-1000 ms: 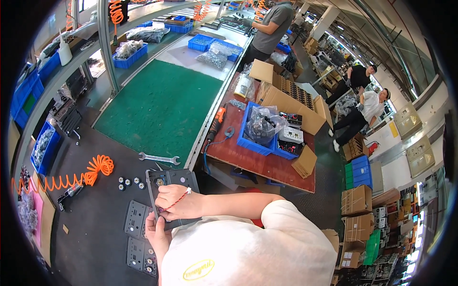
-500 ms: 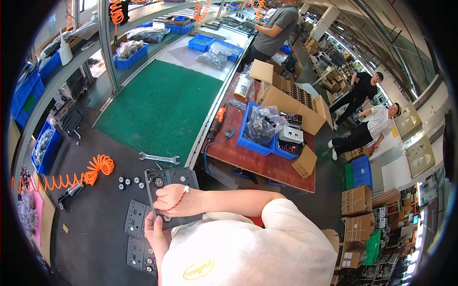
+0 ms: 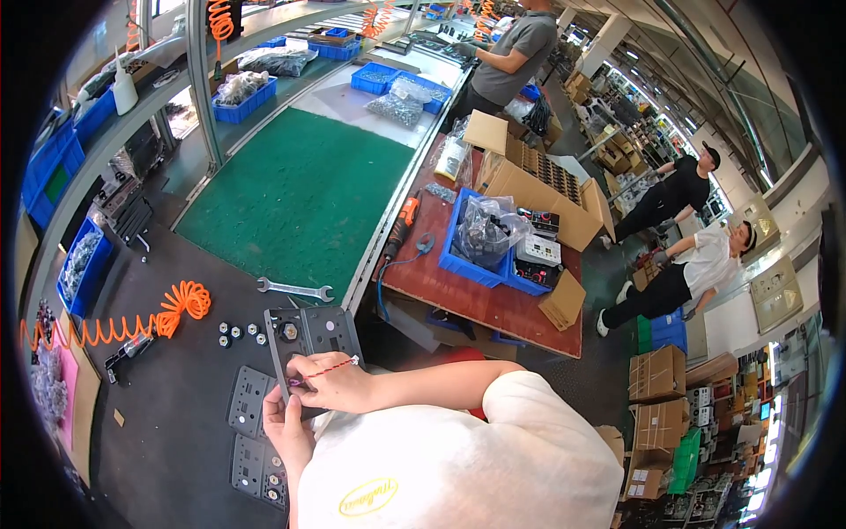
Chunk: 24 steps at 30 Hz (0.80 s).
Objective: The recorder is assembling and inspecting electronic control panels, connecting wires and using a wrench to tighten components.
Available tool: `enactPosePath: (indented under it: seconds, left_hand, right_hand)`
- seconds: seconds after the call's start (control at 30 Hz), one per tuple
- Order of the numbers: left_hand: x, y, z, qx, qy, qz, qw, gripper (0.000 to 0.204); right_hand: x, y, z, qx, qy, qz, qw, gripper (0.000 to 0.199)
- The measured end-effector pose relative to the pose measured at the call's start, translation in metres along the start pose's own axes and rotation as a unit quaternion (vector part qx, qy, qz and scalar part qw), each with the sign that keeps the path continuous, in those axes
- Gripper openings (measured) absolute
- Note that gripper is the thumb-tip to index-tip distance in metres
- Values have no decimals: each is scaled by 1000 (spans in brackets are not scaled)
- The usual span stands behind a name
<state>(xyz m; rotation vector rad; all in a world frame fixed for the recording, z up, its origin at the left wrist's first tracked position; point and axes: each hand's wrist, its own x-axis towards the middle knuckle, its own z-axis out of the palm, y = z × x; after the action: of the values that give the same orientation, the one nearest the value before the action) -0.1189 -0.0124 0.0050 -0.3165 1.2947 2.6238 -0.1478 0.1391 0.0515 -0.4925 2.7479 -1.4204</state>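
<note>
The right hand (image 3: 330,381) is pinching a thin red piece on the gray plate (image 3: 310,337), lying on the dark bench. The left hand (image 3: 284,425) is gripping the plate's edge, fingertips hidden. Both hands are staying put.

Left hand (image 3: 284,428) half behind shoulder

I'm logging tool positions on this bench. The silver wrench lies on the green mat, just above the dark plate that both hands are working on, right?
Not quite. The silver wrench lies on the dark bench surface, just off the green mat's near edge, not on it. The rest holds: it is just above the dark plate, with the left hand and right hand at that plate. The head view shows this.
</note>
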Motion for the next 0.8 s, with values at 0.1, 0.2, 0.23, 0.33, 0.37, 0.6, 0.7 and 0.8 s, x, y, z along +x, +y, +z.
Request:
enactPosePath:
  seconds: [0.1,0.2,0.23,0.33,0.37,0.6,0.7,0.8]
  left_hand:
    - [-5,-2,-1,1,13,0,1000,27]
    - [-13,3,10,75,23,64,995,31]
    - [-12,5,9,128,32,81,988,32]
    - [-3,9,6,283,26,216,934,33]
    - [-5,15,11,302,37,223,926,33]
    - [-4,31,-14,529,-110,411,734,43]
    - [-8,31,-21,579,-192,423,670,45]
    - [-10,33,-32,628,-224,427,611,44]
  right_hand:
    - [1,-2,-2,-24,-11,-24,999,24]
    - [4,0,-17,39,-78,-7,996,32]
    - [2,-3,-24,110,-154,68,980,34]
    - [-12,-7,-61,49,-365,73,927,35]
    - [-13,-10,-78,110,-406,135,897,35]
    - [14,38,-81,367,-85,270,886,40]
    - [15,43,-63,427,-141,324,833,38]
    - [9,47,-54,428,-147,328,829,37]
